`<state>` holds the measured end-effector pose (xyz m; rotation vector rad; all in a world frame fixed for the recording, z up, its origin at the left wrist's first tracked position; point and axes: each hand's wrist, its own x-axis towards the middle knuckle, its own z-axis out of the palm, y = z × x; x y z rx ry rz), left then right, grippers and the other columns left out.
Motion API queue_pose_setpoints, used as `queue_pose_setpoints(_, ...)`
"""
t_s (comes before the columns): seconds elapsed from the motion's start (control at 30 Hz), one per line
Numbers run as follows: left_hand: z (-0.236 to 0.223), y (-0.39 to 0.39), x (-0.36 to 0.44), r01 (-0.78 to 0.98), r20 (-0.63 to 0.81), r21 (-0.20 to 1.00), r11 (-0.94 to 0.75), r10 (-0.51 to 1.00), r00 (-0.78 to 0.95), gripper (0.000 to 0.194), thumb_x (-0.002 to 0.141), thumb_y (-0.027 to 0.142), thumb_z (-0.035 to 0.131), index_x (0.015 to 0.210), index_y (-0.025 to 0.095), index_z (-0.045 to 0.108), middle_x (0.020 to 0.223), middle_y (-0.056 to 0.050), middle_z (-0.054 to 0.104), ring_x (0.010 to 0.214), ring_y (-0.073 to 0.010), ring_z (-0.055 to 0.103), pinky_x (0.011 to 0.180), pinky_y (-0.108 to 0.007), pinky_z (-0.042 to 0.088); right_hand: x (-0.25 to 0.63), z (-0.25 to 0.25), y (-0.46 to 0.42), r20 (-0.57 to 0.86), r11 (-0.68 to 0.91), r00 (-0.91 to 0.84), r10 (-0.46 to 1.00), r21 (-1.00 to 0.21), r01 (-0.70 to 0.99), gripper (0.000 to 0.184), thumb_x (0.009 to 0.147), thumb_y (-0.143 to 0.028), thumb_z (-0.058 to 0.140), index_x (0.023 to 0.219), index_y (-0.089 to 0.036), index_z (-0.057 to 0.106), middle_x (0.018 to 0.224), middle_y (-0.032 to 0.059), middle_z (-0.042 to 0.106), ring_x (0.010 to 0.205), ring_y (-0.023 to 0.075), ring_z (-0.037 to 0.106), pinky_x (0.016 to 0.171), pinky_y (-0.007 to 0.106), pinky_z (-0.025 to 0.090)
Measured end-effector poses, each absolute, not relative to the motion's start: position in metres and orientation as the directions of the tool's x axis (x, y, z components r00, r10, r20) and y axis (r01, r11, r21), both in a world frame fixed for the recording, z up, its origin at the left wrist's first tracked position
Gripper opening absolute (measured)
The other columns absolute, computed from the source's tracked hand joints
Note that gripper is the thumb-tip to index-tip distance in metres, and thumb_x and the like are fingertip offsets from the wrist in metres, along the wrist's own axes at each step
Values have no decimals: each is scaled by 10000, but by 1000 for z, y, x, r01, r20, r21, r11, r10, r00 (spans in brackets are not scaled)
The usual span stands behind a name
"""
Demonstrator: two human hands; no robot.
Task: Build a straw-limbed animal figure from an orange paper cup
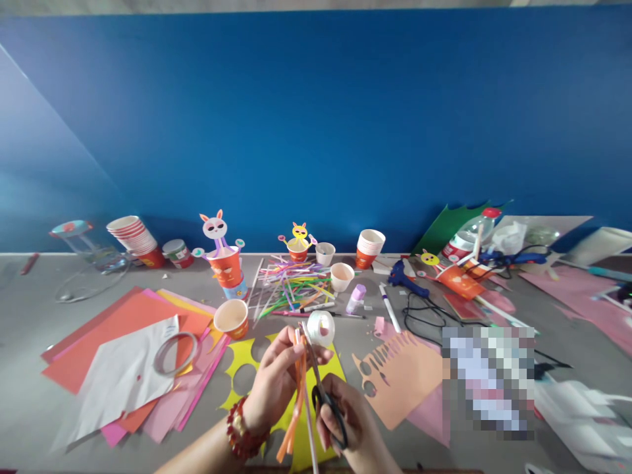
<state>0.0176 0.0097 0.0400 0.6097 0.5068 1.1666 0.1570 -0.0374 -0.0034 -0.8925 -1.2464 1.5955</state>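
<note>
My left hand (281,368), with a red bead bracelet at the wrist, is closed around a bunch of orange strips (286,442). A thin pale straw (311,438) hangs down beside the strips. My right hand (353,418) grips black-handled scissors (342,426) by the loops, blades pointing up and away. The blade tips lie close against the upper ends of the strips; whether they touch cannot be made out. Just beyond my fingers sits a roll of clear tape (320,327). Yellow paper with round cutouts (330,375) lies beneath both hands.
Loose coloured straws (296,283) spread behind my hands, near a glue stick (356,299) and a paper cup (231,318). Paper sheets (69,345) with a grey tape ring (158,355) lie left. Orange cut paper (407,382), a blue glue gun (409,280) and cables (419,322) occupy the right.
</note>
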Motion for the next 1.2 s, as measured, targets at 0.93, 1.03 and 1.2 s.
queue_pose_setpoints(0.93,47,7,4,-570,144,803,173,872,467,152,858,265,698,978,197,636,1139,-112,694,1038,-347,700,959,-512,462,267,-2,-2,-49,67,-99,994,-448,892,103,765,-258,642,758,-245,540,669,-27,651,597,178,643,526,239,424)
queue_pose_setpoints(1.03,52,7,2,-504,167,853,136,844,510,129,870,282,691,913,189,611,1074,-122,705,1019,-326,693,940,-471,460,263,36,-4,200,252,-168,965,-532,808,179,921,-319,557,1072,-244,617,964,57,730,625,167,661,597,273,516)
queue_pose_setpoints(1.2,54,7,0,-342,130,934,106,791,598,141,889,292,670,875,186,579,1171,-142,655,930,-249,676,868,-384,474,240,86,-9,432,641,-474,767,-485,595,566,916,-92,471,1450,-280,457,1439,103,559,1186,219,632,980,313,521)
